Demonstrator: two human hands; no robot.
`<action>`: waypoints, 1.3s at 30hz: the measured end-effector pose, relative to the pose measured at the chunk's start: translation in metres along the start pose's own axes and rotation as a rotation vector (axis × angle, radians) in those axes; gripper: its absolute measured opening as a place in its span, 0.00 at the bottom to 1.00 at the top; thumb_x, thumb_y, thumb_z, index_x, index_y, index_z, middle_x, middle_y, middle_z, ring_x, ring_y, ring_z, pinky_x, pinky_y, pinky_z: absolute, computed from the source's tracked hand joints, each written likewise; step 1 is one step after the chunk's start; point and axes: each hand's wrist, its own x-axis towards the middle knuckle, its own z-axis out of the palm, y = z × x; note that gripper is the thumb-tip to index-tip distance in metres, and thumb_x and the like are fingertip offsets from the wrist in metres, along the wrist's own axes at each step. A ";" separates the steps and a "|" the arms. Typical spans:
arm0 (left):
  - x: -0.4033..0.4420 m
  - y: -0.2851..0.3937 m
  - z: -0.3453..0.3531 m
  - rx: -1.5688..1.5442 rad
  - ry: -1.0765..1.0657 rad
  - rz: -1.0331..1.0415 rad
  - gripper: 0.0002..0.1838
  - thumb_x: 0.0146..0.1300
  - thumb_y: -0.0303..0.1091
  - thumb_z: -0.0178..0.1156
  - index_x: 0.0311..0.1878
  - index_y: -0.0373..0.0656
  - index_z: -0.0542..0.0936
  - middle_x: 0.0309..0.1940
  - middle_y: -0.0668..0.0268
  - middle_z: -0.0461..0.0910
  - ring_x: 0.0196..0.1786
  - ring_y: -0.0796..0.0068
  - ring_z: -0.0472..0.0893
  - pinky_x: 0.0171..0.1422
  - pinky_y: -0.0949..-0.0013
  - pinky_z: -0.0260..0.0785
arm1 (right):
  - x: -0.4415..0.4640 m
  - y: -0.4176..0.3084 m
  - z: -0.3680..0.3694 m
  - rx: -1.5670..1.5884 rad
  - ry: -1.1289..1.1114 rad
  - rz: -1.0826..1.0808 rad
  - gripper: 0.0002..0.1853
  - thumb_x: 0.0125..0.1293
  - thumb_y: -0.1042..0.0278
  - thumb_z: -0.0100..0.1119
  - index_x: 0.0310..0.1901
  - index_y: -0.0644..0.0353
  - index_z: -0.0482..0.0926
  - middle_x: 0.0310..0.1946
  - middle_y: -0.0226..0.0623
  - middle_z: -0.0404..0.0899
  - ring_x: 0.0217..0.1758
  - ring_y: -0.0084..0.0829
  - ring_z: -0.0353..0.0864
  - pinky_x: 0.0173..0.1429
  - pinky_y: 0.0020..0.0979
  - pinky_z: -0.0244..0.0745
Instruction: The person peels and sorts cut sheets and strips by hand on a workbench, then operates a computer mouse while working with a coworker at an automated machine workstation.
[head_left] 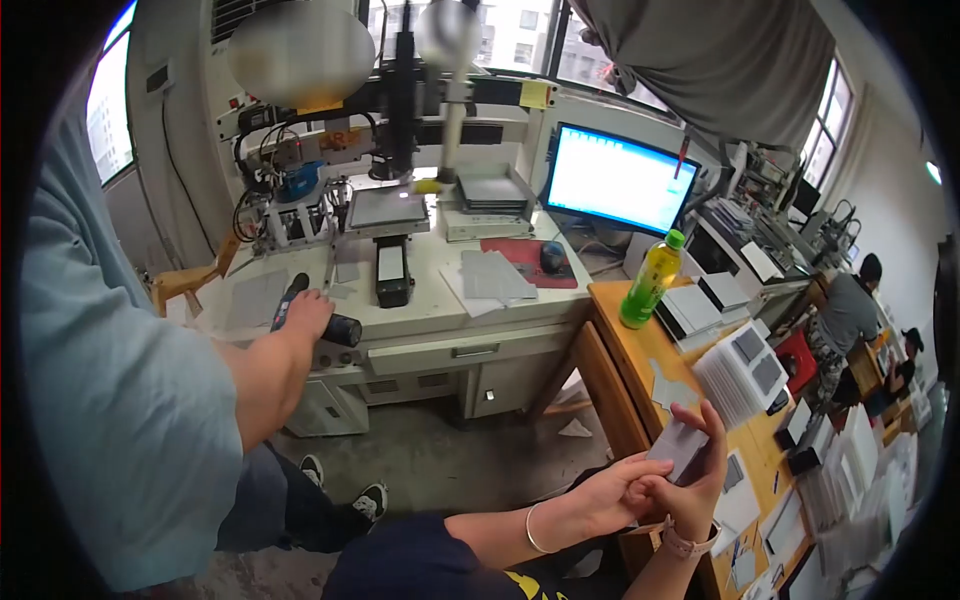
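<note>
A thin grey rectangular plate [677, 450] is held up between my two hands at the lower right, beside the wooden table. My left hand [622, 492], with a bangle on its wrist, reaches in from the left and grips the plate's lower edge. Around the plate's right side curl the fingers of my right hand [708, 478], which has a pinkish band at its wrist. The hands overlap, so part of the plate and some fingers are hidden.
On the left, a co-worker's hand [308, 312] rests by a dark cylindrical tool [343, 330] on the white machine bench [430, 325]. The wooden table [612, 300] bears a green-capped bottle [652, 280] and a stack of white trays [735, 385]. Behind stands a lit monitor [622, 178].
</note>
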 end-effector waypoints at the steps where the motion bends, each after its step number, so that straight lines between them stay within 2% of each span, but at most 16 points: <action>1: 0.005 0.001 -0.015 -0.079 -0.124 -0.037 0.09 0.66 0.29 0.57 0.48 0.42 0.73 0.33 0.72 0.76 0.33 0.85 0.76 0.42 0.78 0.71 | 0.000 0.000 -0.002 -0.016 -0.001 -0.005 0.56 0.35 0.68 0.82 0.68 0.63 0.59 0.58 0.48 0.72 0.63 0.36 0.70 0.67 0.34 0.61; 4: 0.012 -0.003 -0.031 -0.130 -0.297 -0.052 0.17 0.66 0.29 0.56 0.57 0.40 0.69 0.45 0.67 0.76 0.44 0.79 0.77 0.55 0.70 0.70 | 0.000 -0.004 -0.003 -0.063 -0.001 0.009 0.49 0.35 0.68 0.81 0.63 0.65 0.66 0.53 0.46 0.76 0.58 0.34 0.74 0.64 0.33 0.65; 7: 0.011 0.000 -0.024 0.008 -0.185 -0.038 0.18 0.66 0.29 0.56 0.58 0.40 0.68 0.47 0.66 0.76 0.46 0.79 0.77 0.57 0.70 0.69 | -0.004 0.002 -0.010 -0.074 -0.029 0.052 0.43 0.35 0.70 0.80 0.58 0.66 0.70 0.53 0.44 0.77 0.57 0.33 0.75 0.62 0.31 0.68; 10: 0.021 0.003 -0.039 0.094 -0.223 -0.058 0.21 0.67 0.31 0.55 0.61 0.37 0.66 0.49 0.64 0.75 0.50 0.77 0.76 0.58 0.70 0.69 | -0.007 0.005 -0.013 -0.107 -0.045 0.104 0.38 0.35 0.74 0.77 0.54 0.65 0.72 0.52 0.42 0.77 0.56 0.32 0.76 0.61 0.30 0.69; 13: 0.010 0.013 -0.026 0.203 -0.054 -0.040 0.16 0.67 0.31 0.57 0.56 0.38 0.70 0.41 0.69 0.78 0.38 0.82 0.79 0.47 0.77 0.74 | -0.007 0.004 -0.018 -0.239 -0.088 0.130 0.35 0.36 0.77 0.74 0.53 0.65 0.74 0.49 0.41 0.79 0.54 0.32 0.78 0.59 0.30 0.71; 15: 0.013 0.020 -0.041 0.322 -0.070 -0.026 0.19 0.67 0.33 0.57 0.58 0.37 0.69 0.43 0.68 0.78 0.41 0.81 0.80 0.49 0.76 0.74 | -0.007 0.000 -0.017 -0.348 -0.126 0.154 0.34 0.37 0.78 0.72 0.52 0.65 0.75 0.47 0.42 0.80 0.52 0.33 0.80 0.57 0.31 0.73; 17: 0.016 0.024 -0.055 0.456 -0.032 -0.018 0.22 0.66 0.36 0.59 0.59 0.35 0.69 0.45 0.66 0.79 0.46 0.80 0.79 0.50 0.74 0.74 | -0.007 0.004 -0.015 -0.416 -0.167 0.184 0.33 0.38 0.78 0.72 0.52 0.65 0.75 0.45 0.43 0.81 0.49 0.35 0.81 0.55 0.32 0.75; 19: 0.014 0.025 -0.055 0.537 0.056 -0.025 0.26 0.65 0.33 0.60 0.62 0.32 0.67 0.49 0.63 0.77 0.49 0.78 0.78 0.53 0.73 0.73 | -0.010 0.011 -0.012 -0.482 -0.200 0.164 0.33 0.39 0.78 0.72 0.53 0.65 0.74 0.43 0.44 0.81 0.46 0.36 0.82 0.52 0.32 0.77; 22: 0.017 0.026 -0.066 0.589 0.083 -0.056 0.27 0.63 0.31 0.61 0.63 0.29 0.67 0.53 0.62 0.75 0.52 0.78 0.77 0.56 0.74 0.71 | -0.009 0.010 -0.007 -0.535 -0.269 0.231 0.32 0.40 0.77 0.72 0.52 0.66 0.74 0.43 0.44 0.81 0.49 0.33 0.81 0.55 0.31 0.75; 24: 0.018 0.027 -0.071 0.621 0.122 -0.079 0.28 0.63 0.30 0.62 0.64 0.29 0.66 0.54 0.62 0.75 0.52 0.78 0.77 0.56 0.74 0.71 | -0.012 0.014 -0.007 -0.494 -0.265 0.254 0.36 0.39 0.77 0.74 0.55 0.65 0.73 0.44 0.45 0.80 0.49 0.36 0.81 0.54 0.32 0.76; 27: 0.016 0.024 -0.070 0.600 0.148 -0.026 0.29 0.60 0.35 0.66 0.61 0.32 0.69 0.40 0.70 0.77 0.39 0.84 0.77 0.46 0.76 0.73 | -0.016 0.025 -0.007 -0.496 -0.252 0.234 0.39 0.38 0.77 0.75 0.59 0.63 0.72 0.47 0.46 0.80 0.49 0.38 0.81 0.53 0.33 0.77; 30: 0.017 0.027 -0.071 0.591 0.127 -0.051 0.27 0.61 0.33 0.64 0.60 0.33 0.69 0.39 0.69 0.77 0.36 0.83 0.77 0.44 0.76 0.73 | -0.016 0.028 -0.007 -0.497 -0.246 0.206 0.42 0.38 0.76 0.76 0.60 0.63 0.70 0.50 0.47 0.79 0.53 0.39 0.80 0.55 0.34 0.76; 33: 0.015 0.028 -0.071 0.515 0.211 -0.079 0.21 0.63 0.33 0.61 0.57 0.35 0.71 0.36 0.68 0.77 0.34 0.82 0.78 0.42 0.77 0.74 | -0.015 0.029 -0.007 -0.506 -0.249 0.152 0.43 0.37 0.76 0.76 0.61 0.63 0.69 0.52 0.47 0.77 0.56 0.39 0.78 0.57 0.35 0.76; 36: 0.018 0.031 -0.085 0.410 0.012 -0.114 0.17 0.66 0.34 0.57 0.54 0.36 0.73 0.39 0.64 0.79 0.37 0.79 0.80 0.43 0.76 0.75 | -0.014 0.025 -0.007 -0.489 -0.257 0.131 0.44 0.37 0.78 0.76 0.62 0.63 0.68 0.55 0.46 0.75 0.57 0.38 0.78 0.56 0.33 0.76; 39: 0.010 0.035 -0.073 0.383 0.006 -0.123 0.17 0.68 0.35 0.55 0.55 0.36 0.73 0.45 0.60 0.80 0.43 0.76 0.81 0.47 0.74 0.75 | -0.014 0.019 -0.006 -0.461 -0.245 0.133 0.44 0.39 0.79 0.76 0.63 0.64 0.67 0.56 0.45 0.74 0.56 0.37 0.78 0.55 0.31 0.77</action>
